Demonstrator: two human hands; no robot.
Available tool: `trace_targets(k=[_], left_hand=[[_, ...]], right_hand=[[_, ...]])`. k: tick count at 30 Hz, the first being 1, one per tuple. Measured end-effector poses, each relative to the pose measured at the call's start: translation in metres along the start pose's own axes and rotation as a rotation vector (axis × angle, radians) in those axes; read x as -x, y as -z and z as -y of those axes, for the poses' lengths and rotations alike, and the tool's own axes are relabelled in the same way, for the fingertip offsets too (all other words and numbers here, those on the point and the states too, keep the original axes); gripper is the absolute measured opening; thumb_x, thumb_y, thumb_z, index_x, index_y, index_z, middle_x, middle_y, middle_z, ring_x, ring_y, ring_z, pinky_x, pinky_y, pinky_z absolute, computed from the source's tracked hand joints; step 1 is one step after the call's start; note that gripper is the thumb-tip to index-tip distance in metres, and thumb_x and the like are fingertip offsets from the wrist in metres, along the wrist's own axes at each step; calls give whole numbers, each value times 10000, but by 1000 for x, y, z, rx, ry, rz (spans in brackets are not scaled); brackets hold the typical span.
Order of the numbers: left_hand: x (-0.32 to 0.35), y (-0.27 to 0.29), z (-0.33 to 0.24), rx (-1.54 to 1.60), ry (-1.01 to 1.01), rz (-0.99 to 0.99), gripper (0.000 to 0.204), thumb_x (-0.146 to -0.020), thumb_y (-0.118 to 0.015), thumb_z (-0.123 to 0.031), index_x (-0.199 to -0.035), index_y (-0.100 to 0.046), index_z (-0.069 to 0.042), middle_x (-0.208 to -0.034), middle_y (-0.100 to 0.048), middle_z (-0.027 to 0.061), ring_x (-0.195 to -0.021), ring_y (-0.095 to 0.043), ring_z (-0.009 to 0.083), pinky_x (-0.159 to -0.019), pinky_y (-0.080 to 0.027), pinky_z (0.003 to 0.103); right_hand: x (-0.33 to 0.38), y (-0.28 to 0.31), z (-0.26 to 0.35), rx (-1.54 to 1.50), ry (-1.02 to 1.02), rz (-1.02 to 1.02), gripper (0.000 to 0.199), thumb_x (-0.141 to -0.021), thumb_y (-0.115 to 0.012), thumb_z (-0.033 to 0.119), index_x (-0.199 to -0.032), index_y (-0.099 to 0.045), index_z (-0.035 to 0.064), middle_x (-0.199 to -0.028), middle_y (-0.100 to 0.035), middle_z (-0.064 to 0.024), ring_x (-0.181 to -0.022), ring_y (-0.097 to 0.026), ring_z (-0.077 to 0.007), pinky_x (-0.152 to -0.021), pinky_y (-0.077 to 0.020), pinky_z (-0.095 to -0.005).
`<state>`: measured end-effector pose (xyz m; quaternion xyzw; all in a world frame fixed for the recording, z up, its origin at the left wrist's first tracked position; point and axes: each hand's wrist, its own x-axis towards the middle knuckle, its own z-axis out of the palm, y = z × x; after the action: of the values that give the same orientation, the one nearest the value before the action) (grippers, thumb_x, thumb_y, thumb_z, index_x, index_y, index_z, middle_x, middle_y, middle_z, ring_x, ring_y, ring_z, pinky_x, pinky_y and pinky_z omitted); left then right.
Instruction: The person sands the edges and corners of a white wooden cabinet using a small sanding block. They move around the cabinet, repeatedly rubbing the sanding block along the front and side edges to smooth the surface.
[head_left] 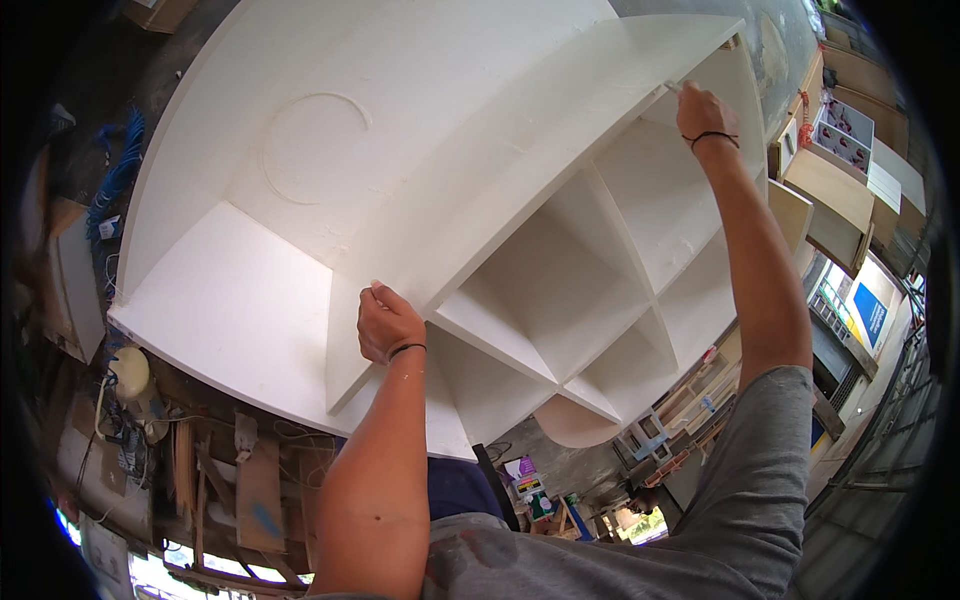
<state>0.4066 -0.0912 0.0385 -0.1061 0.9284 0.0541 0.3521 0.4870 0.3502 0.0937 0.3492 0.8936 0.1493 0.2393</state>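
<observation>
A large white cabinet [250,270] fills the middle of the view, with a panel between a wide open section on the left and several crossed compartments on the right. My left hand [390,322] is closed with its fingers curled, in front of the lower part of that panel. What it holds, if anything, is hidden. Farther off at the upper right, my right hand [705,110] is closed in a pinch at the panel's front edge [590,150]. Something small and pale shows at its fingertips, too small to name. A dark band circles each wrist.
Wood scraps [260,490] and a cream-coloured cylindrical object [130,375] lie at the lower left. Blue cord [115,175] hangs beyond the cabinet's left side. On the right stand boards [830,190] and a divided box [845,135] holding small items.
</observation>
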Motion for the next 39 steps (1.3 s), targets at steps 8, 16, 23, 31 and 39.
trace_targets(k=[8, 16, 23, 31, 39], left_hand=[[-2, -2, 5, 23, -2, -9, 386, -969, -334, -388, -865, -585, -114, -832, -670, 50, -791, -637, 284, -651, -477, 429], [2, 4, -3, 19, 19, -18, 395, -973, -326, -389, -862, -585, -113, -821, -671, 44, -785, -637, 282, -649, -475, 424], [1, 0, 3, 14, -1, -19, 407, -974, -326, -398, -854, -589, -112, -807, -672, 44, -747, -635, 277, -638, -470, 421], [1, 1, -1, 13, 1, 2, 405, -973, -331, -400, -847, -587, -112, -807, -672, 48, -764, -634, 279, -633, -470, 418], [-1, -2, 3, 16, 1, -12, 404, -970, -332, -396, -853, -584, -103, -823, -673, 53, -781, -634, 287, -640, -474, 429]], right_hand=[[175, 53, 209, -379, 497, 431, 123, -902, -472, 160, -921, -541, 60, -734, -668, -126, -620, -658, -313, -548, -510, -429], [36, 24, 52, -58, 40, 120, 159, -913, -456, 172, -942, -569, 64, -789, -681, -180, -762, -673, -365, -649, -529, -459], [148, 56, 184, -293, 475, 486, 144, -931, -468, 204, -925, -532, 75, -662, -635, -168, -628, -637, -370, -580, -493, -483], [-2, 1, 7, -5, 21, 86, 205, -950, -443, 231, -948, -567, 68, -794, -677, -170, -761, -661, -372, -642, -508, -480], [109, 54, 168, -172, 480, 483, 142, -910, -478, 171, -949, -548, 54, -719, -660, -177, -690, -666, -340, -623, -513, -458]])
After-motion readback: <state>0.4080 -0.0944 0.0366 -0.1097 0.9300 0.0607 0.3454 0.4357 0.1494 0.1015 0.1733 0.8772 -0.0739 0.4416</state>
